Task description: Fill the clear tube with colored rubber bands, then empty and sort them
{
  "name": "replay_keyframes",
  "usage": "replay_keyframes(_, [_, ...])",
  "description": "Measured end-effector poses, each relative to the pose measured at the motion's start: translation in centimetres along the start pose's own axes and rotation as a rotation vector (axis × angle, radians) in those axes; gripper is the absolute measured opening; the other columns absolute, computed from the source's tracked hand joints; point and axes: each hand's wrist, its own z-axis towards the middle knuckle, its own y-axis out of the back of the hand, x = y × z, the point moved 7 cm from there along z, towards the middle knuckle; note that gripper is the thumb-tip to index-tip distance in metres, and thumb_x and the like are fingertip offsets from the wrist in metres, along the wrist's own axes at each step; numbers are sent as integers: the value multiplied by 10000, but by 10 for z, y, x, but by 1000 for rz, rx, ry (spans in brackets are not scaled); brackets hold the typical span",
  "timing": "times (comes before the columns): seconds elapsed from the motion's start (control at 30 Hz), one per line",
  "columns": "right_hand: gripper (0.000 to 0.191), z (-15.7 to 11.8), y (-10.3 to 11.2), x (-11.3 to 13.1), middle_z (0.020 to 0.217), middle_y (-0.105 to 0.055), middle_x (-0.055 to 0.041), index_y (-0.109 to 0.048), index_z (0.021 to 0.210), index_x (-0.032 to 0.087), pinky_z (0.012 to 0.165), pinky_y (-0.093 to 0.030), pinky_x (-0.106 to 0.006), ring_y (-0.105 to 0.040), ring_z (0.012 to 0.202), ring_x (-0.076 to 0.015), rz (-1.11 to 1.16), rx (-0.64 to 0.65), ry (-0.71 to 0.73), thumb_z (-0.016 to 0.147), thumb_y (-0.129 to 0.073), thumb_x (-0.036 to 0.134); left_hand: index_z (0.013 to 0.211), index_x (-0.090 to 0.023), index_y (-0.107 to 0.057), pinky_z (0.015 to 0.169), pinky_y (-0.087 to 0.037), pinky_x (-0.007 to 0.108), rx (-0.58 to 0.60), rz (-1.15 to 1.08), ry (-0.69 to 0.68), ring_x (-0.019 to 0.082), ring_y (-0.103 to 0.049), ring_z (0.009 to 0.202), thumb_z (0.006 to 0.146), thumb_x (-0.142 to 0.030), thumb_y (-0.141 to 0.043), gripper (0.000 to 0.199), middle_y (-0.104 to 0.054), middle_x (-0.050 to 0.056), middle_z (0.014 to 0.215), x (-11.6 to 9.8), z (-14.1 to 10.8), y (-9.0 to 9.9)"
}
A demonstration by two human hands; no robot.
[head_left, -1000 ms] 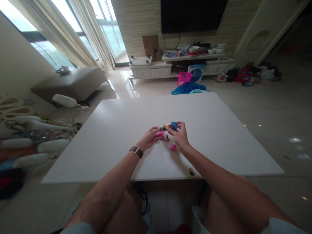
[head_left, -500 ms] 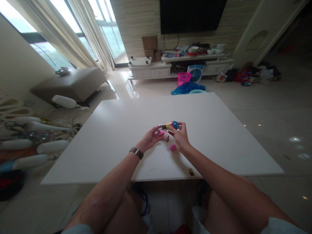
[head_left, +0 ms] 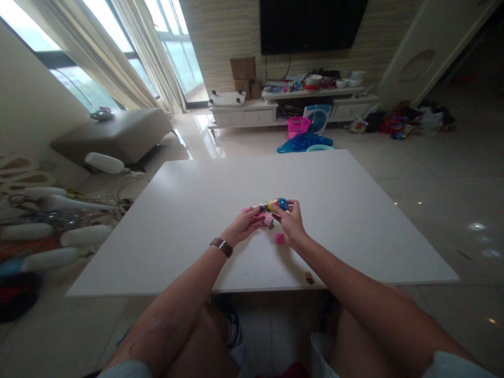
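Observation:
Above the middle of the white table (head_left: 197, 226), both my hands hold a small tube with a round blue end (head_left: 282, 204). Its middle is yellow and red, its left part clear and dark. My right hand (head_left: 290, 218) is closed around the blue end. My left hand (head_left: 244, 223) pinches the dark left end between thumb and fingers. Under the hands lies a pink item with small black bits (head_left: 270, 221), partly hidden by the fingers. A small pink lump (head_left: 279, 238) sits just beside my right wrist. Close to the front edge is a small yellow-brown and black piece (head_left: 309, 277).
Past the table stand a pink basket (head_left: 298, 126), a blue plastic bag (head_left: 305, 142) and a light green basket (head_left: 319, 148). White padded, pole-like parts (head_left: 84, 235) crowd the floor at left. My legs are under the front edge.
My left thumb and fingers have moved onto the tube's left end, which now shows less. The tube has shifted only slightly, and the things on the table have stayed put.

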Motion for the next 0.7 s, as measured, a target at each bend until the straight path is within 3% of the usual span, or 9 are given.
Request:
replay_keyframes(0.1, [591,4,4,0,1046,-585,21,-496,1003,278,752,-582,-291,-636,899,-152,-57,-10,54,597,-906,409,961,-167,-633,644,-546,199,-62,53,13,126,-705,754,849,-252,-821,234,-712,61,891,1,0,7])
replay_keyframes(0.27, [596,6,7,5,1045,-586,20,-503,1024,281,773,-582,-300,-631,912,-159,-108,-13,91,606,-903,424,979,-164,-673,668,-570,224,-93,60,36,144,-716,771,855,-221,-780,173,-727,70,933,-2,0,9])
replay_keyframes(0.4, [566,1,2,6,1037,-589,31,-494,1010,280,776,-594,-311,-645,901,-152,-59,-6,45,632,-880,446,987,-129,-700,686,-579,242,36,-73,43,149,-705,765,925,-247,-689,134,-721,89,909,-4,-3,-5])
replay_keyframes(0.57, [537,-3,-4,3,975,-632,44,-483,966,271,735,-591,-294,-674,835,-139,59,33,-45,637,-871,446,1169,-123,-702,814,-599,331,275,-53,110,223,-738,895,964,-384,-666,334,-742,155,1002,-2,-14,-23])
replay_keyframes(0.63, [543,-3,-4,2,951,-637,46,-480,950,265,718,-586,-280,-671,811,-132,69,34,-71,624,-877,443,1188,-122,-702,820,-596,332,281,-9,106,225,-738,904,959,-405,-677,365,-743,160,1016,-1,-13,-22])
replay_keyframes(0.7, [554,-2,-4,1,945,-637,47,-476,939,262,723,-586,-275,-672,816,-131,80,29,-77,607,-887,428,1141,-120,-710,797,-593,304,208,9,50,198,-732,882,954,-370,-693,313,-742,144,1029,-3,-9,-16])
